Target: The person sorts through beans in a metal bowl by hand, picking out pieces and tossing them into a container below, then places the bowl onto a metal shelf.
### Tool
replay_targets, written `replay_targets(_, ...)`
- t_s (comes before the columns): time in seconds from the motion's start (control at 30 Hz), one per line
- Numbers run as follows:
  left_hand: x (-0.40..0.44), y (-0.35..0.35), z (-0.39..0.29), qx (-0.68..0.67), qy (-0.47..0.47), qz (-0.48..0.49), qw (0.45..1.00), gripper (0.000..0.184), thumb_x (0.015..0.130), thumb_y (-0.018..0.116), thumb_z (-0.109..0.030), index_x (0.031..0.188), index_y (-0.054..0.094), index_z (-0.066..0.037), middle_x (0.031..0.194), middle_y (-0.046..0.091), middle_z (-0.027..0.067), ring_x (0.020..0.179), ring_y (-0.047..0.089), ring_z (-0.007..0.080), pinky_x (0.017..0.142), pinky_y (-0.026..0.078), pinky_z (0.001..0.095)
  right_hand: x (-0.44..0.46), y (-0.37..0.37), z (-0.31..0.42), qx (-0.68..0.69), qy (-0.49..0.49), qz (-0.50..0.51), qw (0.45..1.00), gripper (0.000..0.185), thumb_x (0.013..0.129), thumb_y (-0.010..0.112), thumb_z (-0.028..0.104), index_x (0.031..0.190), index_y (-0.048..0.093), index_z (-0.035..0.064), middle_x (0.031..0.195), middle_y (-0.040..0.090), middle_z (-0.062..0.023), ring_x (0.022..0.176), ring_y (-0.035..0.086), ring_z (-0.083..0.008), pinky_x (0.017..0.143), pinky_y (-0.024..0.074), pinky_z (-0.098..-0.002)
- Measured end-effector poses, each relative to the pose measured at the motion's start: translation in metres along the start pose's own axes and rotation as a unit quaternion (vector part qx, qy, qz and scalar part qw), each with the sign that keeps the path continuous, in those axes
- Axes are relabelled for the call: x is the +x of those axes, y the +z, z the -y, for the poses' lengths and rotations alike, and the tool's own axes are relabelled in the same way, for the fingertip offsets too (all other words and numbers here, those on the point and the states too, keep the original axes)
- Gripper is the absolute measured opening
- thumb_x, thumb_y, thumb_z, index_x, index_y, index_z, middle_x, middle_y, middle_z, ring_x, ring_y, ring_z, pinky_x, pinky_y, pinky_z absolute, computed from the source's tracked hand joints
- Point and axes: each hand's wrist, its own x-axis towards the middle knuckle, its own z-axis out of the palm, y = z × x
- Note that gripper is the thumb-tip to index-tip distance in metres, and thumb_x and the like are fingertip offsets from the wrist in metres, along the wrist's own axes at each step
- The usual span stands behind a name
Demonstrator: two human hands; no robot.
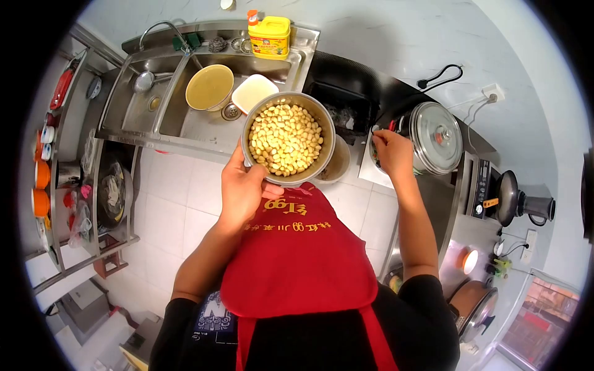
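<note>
- Nearest: red apron [300,260]; the metal bowl [328,133] sits just beyond its upper edge, at body centre, mouth up.
- Left hand [241,191]: closed on the bowl's near-left rim, thumb over the edge, fingers below.
- Bowl round, no long axis; pale yellow kernels [286,139] inside, peanuts or beans.
- Right hand [395,153]: well apart, right of the bowl, fingers bent together at the counter edge; cannot tell if they grip anything. Left is nearer the bowl.
- Beyond right hand: lidded pot [438,137].
- Farther, ahead-left: sink [201,133] with a yellowish basin [210,87] and white dish [254,93].
</note>
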Motion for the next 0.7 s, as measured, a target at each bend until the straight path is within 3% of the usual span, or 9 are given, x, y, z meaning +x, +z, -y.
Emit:
replay_targets(0.2, 0.000, 0.001, -0.001, 0.002, 0.005, 0.004, 1.000, 0.068, 0.092, 0.042, 0.004, 0.157, 0.027, -0.006, 0.102, 0.069, 0.0210, 0.060, 0.071, 0.0228, 0.051, 0.061, 0.0296, 0.009, -0.024, 0.045, 0.053, 0.077, 0.032, 0.995, 0.016, 0.087, 0.072, 0.018, 0.094, 0.074, 0.0039, 0.086, 0.072, -0.0144, 0.077, 0.070, -0.0306, 0.073, 0.0549, -0.0386)
replay_targets(0.27, -0.002, 0.002, 0.000, 0.005, 0.002, 0.002, 1.000, 0.067, 0.093, 0.042, 0.004, 0.157, 0.027, -0.006, 0.103, 0.069, 0.0211, 0.060, 0.071, 0.0228, 0.052, 0.061, 0.0295, -0.001, -0.035, 0.077, 0.187, -0.029, -0.004, 0.982, 0.012, 0.086, 0.076, 0.015, 0.092, 0.075, 0.0041, 0.082, 0.072, -0.0099, 0.068, 0.068, -0.0208, 0.066, 0.0525, -0.0310)
replay_targets(0.33, -0.001, 0.003, 0.001, 0.006, 0.009, 0.003, 1.000, 0.068, 0.093, 0.042, 0.004, 0.158, 0.026, -0.006, 0.103, 0.069, 0.0213, 0.060, 0.071, 0.0229, 0.052, 0.061, 0.0293, -0.009, -0.042, 0.110, 0.186, -0.148, 0.033, 0.971, 0.008, 0.084, 0.076, 0.010, 0.091, 0.076, 0.0060, 0.085, 0.071, -0.0072, 0.073, 0.068, -0.0223, 0.068, 0.0532, -0.0320)
replay_targets(0.37, -0.001, 0.002, 0.001, 0.007, 0.009, 0.003, 1.000, 0.068, 0.093, 0.042, 0.004, 0.158, 0.026, -0.006, 0.103, 0.069, 0.0213, 0.060, 0.071, 0.0229, 0.052, 0.061, 0.0293, -0.010, -0.036, 0.121, 0.187, -0.148, 0.034, 0.971, 0.008, 0.084, 0.076, 0.010, 0.091, 0.076, 0.0060, 0.085, 0.071, -0.0072, 0.073, 0.068, -0.0223, 0.068, 0.0532, -0.0320)
replay_targets(0.43, 0.000, 0.002, 0.002, 0.009, 0.003, 0.004, 1.000, 0.068, 0.093, 0.041, 0.004, 0.158, 0.025, -0.006, 0.101, 0.069, 0.0213, 0.060, 0.071, 0.0233, 0.052, 0.061, 0.0298, -0.013, -0.024, 0.139, 0.108, -0.320, 0.064, 0.939, 0.003, 0.082, 0.074, 0.011, 0.083, 0.074, 0.0084, 0.083, 0.068, -0.0054, 0.079, 0.066, -0.0244, 0.070, 0.0536, -0.0356)
replay_targets(0.53, 0.000, 0.002, 0.003, 0.000, -0.005, 0.005, 1.000, 0.070, 0.092, 0.041, 0.004, 0.158, 0.024, -0.007, 0.100, 0.070, 0.0209, 0.060, 0.071, 0.0237, 0.052, 0.061, 0.0305, -0.003, -0.004, 0.147, -0.006, -0.360, 0.155, 0.920, 0.005, 0.081, 0.071, 0.013, 0.078, 0.070, 0.0102, 0.079, 0.064, -0.0044, 0.084, 0.064, -0.0260, 0.071, 0.0536, -0.0390)
replay_targets(0.67, -0.004, 0.008, 0.001, 0.007, 0.005, -0.003, 1.000, 0.071, 0.091, 0.041, 0.004, 0.159, 0.024, -0.008, 0.100, 0.070, 0.0205, 0.059, 0.071, 0.0239, 0.052, 0.062, 0.0307, -0.001, 0.004, 0.154, -0.043, -0.351, 0.156, 0.922, 0.010, 0.082, 0.068, 0.017, 0.075, 0.066, 0.0105, 0.079, 0.063, -0.0039, 0.084, 0.064, -0.0255, 0.070, 0.0534, -0.0399)
replay_targets(0.7, -0.004, 0.009, 0.001, 0.004, 0.005, -0.010, 1.000, 0.063, 0.091, 0.042, 0.004, 0.153, 0.031, -0.005, 0.100, 0.070, 0.0200, 0.058, 0.071, 0.0231, 0.050, 0.060, 0.0298, -0.001, 0.005, 0.155, -0.046, -0.348, 0.162, 0.922, 0.010, 0.082, 0.069, 0.018, 0.076, 0.067, 0.0099, 0.081, 0.063, -0.0044, 0.085, 0.064, -0.0260, 0.071, 0.0537, -0.0399)
